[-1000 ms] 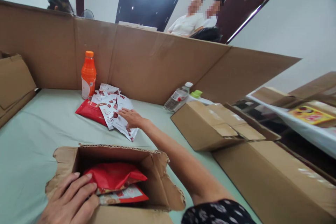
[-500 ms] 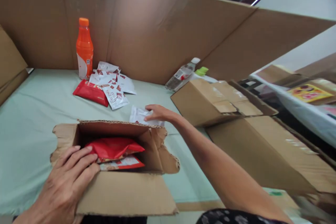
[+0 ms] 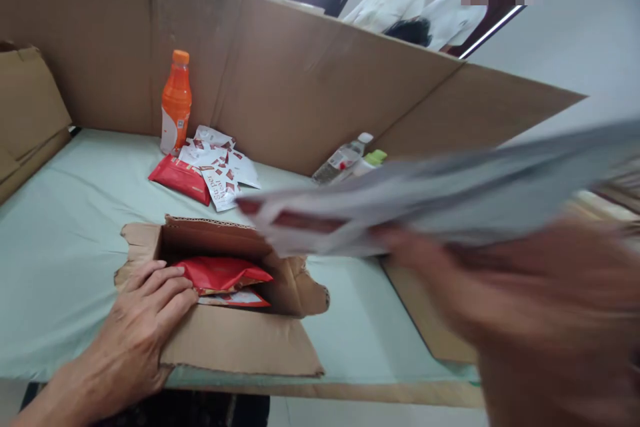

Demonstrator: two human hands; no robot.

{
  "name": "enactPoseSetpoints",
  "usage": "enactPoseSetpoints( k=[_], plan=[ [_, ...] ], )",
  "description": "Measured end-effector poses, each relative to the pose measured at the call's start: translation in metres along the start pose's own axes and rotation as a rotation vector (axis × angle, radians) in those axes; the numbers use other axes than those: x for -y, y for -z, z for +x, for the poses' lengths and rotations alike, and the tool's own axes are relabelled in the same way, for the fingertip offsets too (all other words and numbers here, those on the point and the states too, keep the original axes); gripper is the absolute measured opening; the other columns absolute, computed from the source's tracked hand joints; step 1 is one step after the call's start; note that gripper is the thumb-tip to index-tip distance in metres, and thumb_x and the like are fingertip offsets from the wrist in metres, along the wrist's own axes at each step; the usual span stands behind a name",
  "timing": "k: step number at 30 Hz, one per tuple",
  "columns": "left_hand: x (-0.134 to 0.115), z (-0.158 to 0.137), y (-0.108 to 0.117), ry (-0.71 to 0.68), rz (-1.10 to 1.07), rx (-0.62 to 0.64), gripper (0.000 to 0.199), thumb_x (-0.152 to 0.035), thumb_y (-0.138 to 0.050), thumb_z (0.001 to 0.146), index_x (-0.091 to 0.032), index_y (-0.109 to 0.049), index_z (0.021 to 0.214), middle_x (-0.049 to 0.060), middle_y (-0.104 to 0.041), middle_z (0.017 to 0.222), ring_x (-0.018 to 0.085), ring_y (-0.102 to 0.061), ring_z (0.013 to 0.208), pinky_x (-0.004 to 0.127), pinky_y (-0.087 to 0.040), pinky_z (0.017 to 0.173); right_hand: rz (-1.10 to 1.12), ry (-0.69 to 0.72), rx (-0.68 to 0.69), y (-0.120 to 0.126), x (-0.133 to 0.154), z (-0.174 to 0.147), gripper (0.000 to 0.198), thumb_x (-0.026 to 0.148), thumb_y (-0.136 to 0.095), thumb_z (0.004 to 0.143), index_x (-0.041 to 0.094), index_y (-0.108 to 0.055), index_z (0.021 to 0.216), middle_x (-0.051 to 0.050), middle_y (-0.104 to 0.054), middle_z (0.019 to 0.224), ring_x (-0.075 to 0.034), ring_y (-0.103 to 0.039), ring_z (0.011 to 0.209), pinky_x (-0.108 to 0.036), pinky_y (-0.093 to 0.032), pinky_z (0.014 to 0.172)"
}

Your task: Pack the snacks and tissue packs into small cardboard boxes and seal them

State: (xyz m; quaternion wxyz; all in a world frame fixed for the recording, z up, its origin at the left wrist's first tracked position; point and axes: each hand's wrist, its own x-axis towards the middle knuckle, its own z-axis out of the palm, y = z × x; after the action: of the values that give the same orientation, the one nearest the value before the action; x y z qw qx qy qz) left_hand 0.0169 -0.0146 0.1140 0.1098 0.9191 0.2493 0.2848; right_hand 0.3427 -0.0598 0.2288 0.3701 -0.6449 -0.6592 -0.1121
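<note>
My right hand (image 3: 525, 287), smeared by motion, is raised close to the camera and grips a white sachet (image 3: 450, 187) with dark red marks. The sachet covers part of the right side of the view. On the left, my left hand (image 3: 143, 320) curls its fingers over the near left edge of an open cardboard box (image 3: 240, 348). Inside that box lie a shiny red packet (image 3: 225, 273) and, beneath it, a flatter packet (image 3: 250, 298) with a red edge. Loose flaps of the box stick out at both ends.
White sachets (image 3: 220, 177) and a red pouch (image 3: 181, 178) lie behind the box, beside an orange drink bottle (image 3: 176, 103). A clear bottle (image 3: 340, 161) leans farther right. A cardboard wall (image 3: 300, 73) borders the table's back; a person's white sleeve (image 3: 380, 10) shows beyond.
My right hand has picked up the white sachet from behind the box and brought it up and right, toward the camera. My left hand stays on the box. The view has shifted slightly.
</note>
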Motion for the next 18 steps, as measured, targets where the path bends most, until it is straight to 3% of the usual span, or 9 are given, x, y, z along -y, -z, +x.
enactPoseSetpoints(
  k=[2, 4, 6, 9, 11, 15, 18],
  plan=[
    [0.0, 0.001, 0.0, -0.002, -0.021, -0.008, 0.063, -0.015, -0.055, 0.066, -0.022, -0.056, 0.129, 0.009, -0.075, 0.12, 0.03, -0.066, 0.119, 0.052, -0.039, 0.117, -0.024, 0.254, 0.142, -0.028, 0.025, -0.006, 0.02, 0.036, -0.059, 0.101, 0.029, -0.071, 0.087, -0.006, -0.077, 0.086, -0.025, -0.072, 0.081, -0.039, -0.057, 0.075],
    [0.001, 0.001, 0.0, -0.02, -0.007, 0.0, 0.065, -0.016, -0.054, 0.061, -0.02, -0.058, 0.127, 0.009, -0.075, 0.118, 0.031, -0.068, 0.116, 0.053, -0.043, 0.114, -0.093, 0.444, 0.388, -0.059, 0.044, -0.006, 0.026, 0.02, -0.051, 0.1, 0.026, -0.072, 0.087, -0.006, -0.078, 0.089, -0.021, -0.073, 0.078, -0.034, -0.056, 0.071],
    [0.001, 0.002, 0.003, -0.035, 0.021, 0.012, 0.068, -0.015, -0.054, 0.057, -0.017, -0.06, 0.124, 0.011, -0.075, 0.118, 0.032, -0.069, 0.114, 0.055, -0.045, 0.112, -0.232, 0.494, 0.687, -0.085, 0.056, -0.002, 0.028, 0.007, -0.05, 0.094, 0.021, -0.073, 0.1, -0.009, -0.079, 0.097, -0.023, -0.074, 0.081, -0.032, -0.054, 0.068],
    [0.001, 0.002, 0.006, -0.038, 0.032, 0.032, 0.07, -0.014, -0.054, 0.051, -0.015, -0.062, 0.121, 0.012, -0.075, 0.119, 0.033, -0.069, 0.112, 0.055, -0.046, 0.111, -0.275, 0.427, 1.025, -0.107, 0.061, 0.006, 0.05, 0.003, -0.051, 0.092, 0.018, -0.064, 0.139, -0.013, -0.078, 0.116, -0.028, -0.076, 0.096, -0.035, -0.056, 0.074],
    [0.002, 0.002, 0.006, -0.04, 0.032, 0.032, 0.07, -0.014, -0.054, 0.05, -0.015, -0.063, 0.12, 0.012, -0.075, 0.118, 0.033, -0.069, 0.111, 0.055, -0.047, 0.11, -0.202, 0.417, 1.123, -0.113, 0.06, 0.009, 0.057, 0.008, -0.049, 0.097, 0.02, -0.054, 0.153, -0.014, -0.075, 0.126, -0.029, -0.075, 0.104, -0.038, -0.057, 0.082],
    [0.004, 0.001, -0.002, -0.047, 0.021, -0.005, 0.072, -0.014, -0.054, 0.051, -0.015, -0.061, 0.122, 0.012, -0.075, 0.118, 0.033, -0.068, 0.111, 0.056, -0.046, 0.111, -0.162, 0.425, 1.182, -0.123, 0.058, 0.01, 0.053, 0.02, -0.053, 0.102, 0.018, -0.052, 0.155, -0.016, -0.076, 0.125, -0.031, -0.075, 0.106, -0.041, -0.056, 0.088],
    [0.003, -0.004, -0.005, -0.035, 0.02, -0.042, 0.076, -0.012, -0.056, 0.054, -0.015, -0.058, 0.13, 0.014, -0.069, 0.131, 0.036, -0.06, 0.128, 0.058, -0.041, 0.117, -0.152, 0.413, 1.231, -0.126, 0.059, 0.013, 0.052, 0.026, -0.057, 0.103, 0.015, -0.054, 0.153, -0.018, -0.075, 0.129, -0.032, -0.074, 0.11, -0.042, -0.057, 0.093]
  ],
)
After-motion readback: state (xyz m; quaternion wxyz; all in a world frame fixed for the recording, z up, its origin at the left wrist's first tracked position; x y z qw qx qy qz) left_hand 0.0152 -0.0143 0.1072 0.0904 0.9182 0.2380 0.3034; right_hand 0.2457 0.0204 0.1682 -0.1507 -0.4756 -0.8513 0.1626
